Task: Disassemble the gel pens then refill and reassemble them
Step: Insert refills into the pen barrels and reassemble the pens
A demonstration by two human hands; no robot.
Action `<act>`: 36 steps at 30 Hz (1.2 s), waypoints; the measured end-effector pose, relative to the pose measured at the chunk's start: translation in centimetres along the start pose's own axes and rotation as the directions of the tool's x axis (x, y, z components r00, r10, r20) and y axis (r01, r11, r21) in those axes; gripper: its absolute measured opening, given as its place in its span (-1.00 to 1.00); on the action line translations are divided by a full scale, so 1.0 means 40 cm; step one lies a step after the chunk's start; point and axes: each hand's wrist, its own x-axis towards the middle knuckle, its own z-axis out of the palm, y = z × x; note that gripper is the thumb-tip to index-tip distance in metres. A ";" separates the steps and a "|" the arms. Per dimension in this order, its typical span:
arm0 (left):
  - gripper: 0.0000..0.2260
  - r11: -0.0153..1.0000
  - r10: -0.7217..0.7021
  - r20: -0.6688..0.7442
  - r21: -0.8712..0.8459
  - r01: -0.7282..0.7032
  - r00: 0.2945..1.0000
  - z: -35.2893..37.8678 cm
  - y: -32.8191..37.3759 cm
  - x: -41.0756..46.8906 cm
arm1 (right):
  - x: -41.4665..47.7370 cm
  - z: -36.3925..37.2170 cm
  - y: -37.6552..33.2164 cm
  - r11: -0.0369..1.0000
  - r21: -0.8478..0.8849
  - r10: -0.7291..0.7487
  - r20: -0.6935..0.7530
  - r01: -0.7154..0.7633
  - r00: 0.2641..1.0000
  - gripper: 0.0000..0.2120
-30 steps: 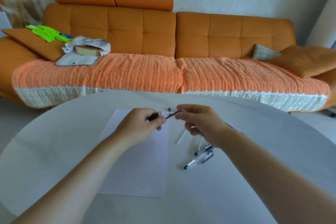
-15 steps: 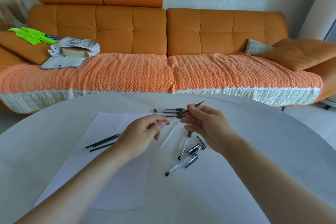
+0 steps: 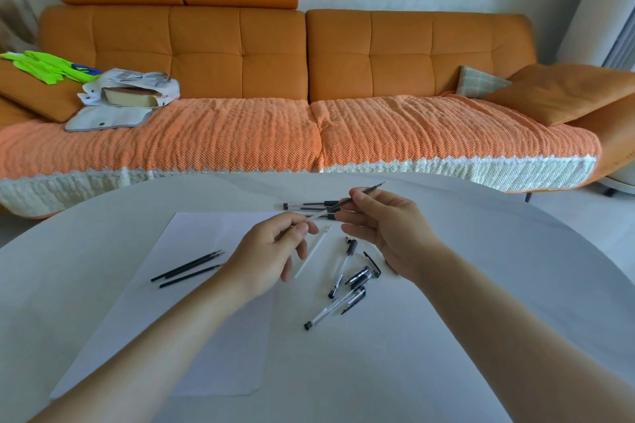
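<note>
1. Right hand (image 3: 385, 230) is held up over the surface (image 3: 446, 354), thumb and forefinger pinching a dark refill (image 3: 372, 188), other fingers loosely spread. The tip points up, far-right.
2. Left hand (image 3: 271, 251) has thumb and forefinger pinched together right at the refill's pale near end. Looks like it's gripping that end, but it's hard to be sure.
3. Three black spare refills (image 3: 187, 266) lie on the paper (image 3: 192, 336) to the left.
4. A pale tube (image 3: 312, 256) lies between the hands. Loose pens and caps (image 3: 357, 276) sit near-right, and more pens (image 3: 305, 206) lie at the far side.
</note>
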 end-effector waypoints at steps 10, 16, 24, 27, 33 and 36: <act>-0.80 0.998 -0.058 0.035 0.031 0.057 0.998 -0.003 0.003 -0.002 | 0.002 -0.008 -0.011 0.978 -0.188 -0.084 0.049 0.092 0.995 -0.89; -0.78 0.996 -0.081 0.021 0.050 0.080 0.996 -0.009 0.003 0.000 | 0.000 -0.006 -0.009 0.974 -0.198 -0.082 0.141 0.109 0.987 -0.88; -0.77 0.997 -0.046 -0.032 -0.056 0.044 0.998 0.016 0.009 0.004 | 0.004 0.016 0.003 0.760 -0.631 0.008 0.254 0.159 0.967 -0.69; -0.74 0.987 -0.084 -0.118 -0.146 0.066 0.989 0.019 0.002 0.010 | 0.032 0.005 0.017 0.467 -0.864 -0.170 0.120 0.187 0.978 -0.65; -0.74 0.991 -0.074 -0.119 -0.116 0.060 0.990 0.028 -0.006 0.011 | 0.070 -0.010 0.052 -0.187 -0.982 -0.127 0.064 0.040 0.990 -0.73; -0.75 0.998 -0.053 -0.122 -0.037 0.049 0.991 0.029 -0.013 0.011 | 0.083 -0.006 0.064 -0.269 -0.963 -0.155 0.062 0.018 0.986 -0.72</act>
